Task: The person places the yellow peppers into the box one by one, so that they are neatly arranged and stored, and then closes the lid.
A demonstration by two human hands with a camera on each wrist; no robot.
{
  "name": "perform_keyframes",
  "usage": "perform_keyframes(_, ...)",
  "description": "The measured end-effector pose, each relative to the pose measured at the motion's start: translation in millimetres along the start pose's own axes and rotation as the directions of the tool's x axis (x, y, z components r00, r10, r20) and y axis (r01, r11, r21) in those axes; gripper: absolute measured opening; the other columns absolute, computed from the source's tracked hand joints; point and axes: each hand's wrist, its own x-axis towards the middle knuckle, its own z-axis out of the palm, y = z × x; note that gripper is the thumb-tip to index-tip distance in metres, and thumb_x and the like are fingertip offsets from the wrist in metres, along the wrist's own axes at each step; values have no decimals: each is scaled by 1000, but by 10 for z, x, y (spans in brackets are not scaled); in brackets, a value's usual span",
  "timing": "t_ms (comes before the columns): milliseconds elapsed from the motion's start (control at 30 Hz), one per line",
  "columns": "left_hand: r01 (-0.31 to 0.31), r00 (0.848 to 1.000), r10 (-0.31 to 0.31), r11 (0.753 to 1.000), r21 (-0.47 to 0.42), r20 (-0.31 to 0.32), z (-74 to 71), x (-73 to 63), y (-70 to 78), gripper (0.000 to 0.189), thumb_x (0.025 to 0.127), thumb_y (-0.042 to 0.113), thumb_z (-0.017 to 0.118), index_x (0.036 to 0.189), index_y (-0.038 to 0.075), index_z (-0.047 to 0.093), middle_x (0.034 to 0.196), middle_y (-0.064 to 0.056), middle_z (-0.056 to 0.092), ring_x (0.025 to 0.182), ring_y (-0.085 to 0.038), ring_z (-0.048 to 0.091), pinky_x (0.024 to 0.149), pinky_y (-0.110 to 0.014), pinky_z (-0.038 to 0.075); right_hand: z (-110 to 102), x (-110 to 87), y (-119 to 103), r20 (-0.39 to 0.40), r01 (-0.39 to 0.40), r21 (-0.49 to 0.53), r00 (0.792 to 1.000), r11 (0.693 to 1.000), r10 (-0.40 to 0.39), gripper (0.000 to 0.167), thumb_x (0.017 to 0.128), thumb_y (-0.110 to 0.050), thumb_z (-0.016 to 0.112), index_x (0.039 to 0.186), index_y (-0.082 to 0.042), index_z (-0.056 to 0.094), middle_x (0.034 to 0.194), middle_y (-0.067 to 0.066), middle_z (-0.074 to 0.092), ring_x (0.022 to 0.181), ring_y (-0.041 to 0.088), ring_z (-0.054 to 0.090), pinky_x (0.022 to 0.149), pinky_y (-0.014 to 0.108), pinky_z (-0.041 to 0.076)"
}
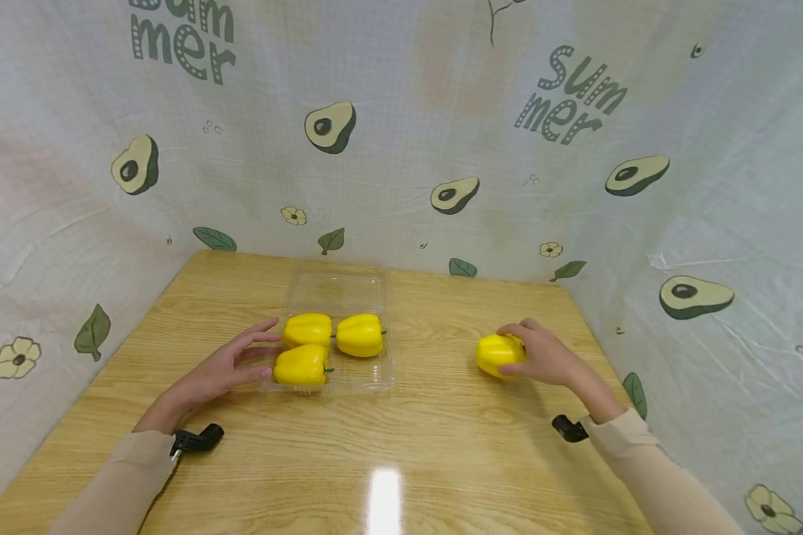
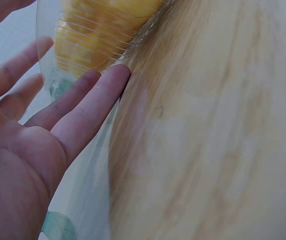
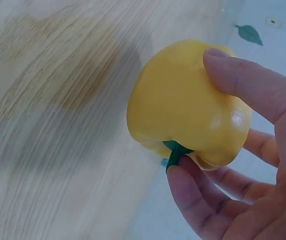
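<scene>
My right hand grips a yellow bell pepper on the right side of the table, thumb on one side and fingers round the other. In the right wrist view the pepper shows its green stem beside a fingertip. A clear plastic clamshell box stands left of centre, its lid folded back. Inside lie three more yellow bell peppers. My left hand is at the box's left side with fingers spread; in the left wrist view its fingertips are right at the ribbed wall.
The wooden table reaches up to a printed cloth that hangs at the back and both sides. A black wrist mount sits on my left wrist, another black mount on the right. Light glares near the front.
</scene>
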Motion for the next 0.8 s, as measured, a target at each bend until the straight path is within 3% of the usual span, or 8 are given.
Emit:
perform_keyframes(267,6,1000,-6,1000,-3,-5,8,-7,5,55,103,8,70,154,6,49,178,-16,8,146,-60,38,105,-14,46,-24,100,-267,-8,-6,18,1000,1000,6,65,84,-31,93,136,-4,66,117,18,61,92,27,58,82,47,55)
perform_keyframes(800,4,1000,-4,1000,13,-9,6,-5,11,55,103,8,70,154,6,49,178,-17,9,145,-59,39,106,-14,45,39,383,-762,-24,82,79,996,993,-81,65,83,-29,93,139,-9,64,115,13,58,92,24,56,82,41,53)
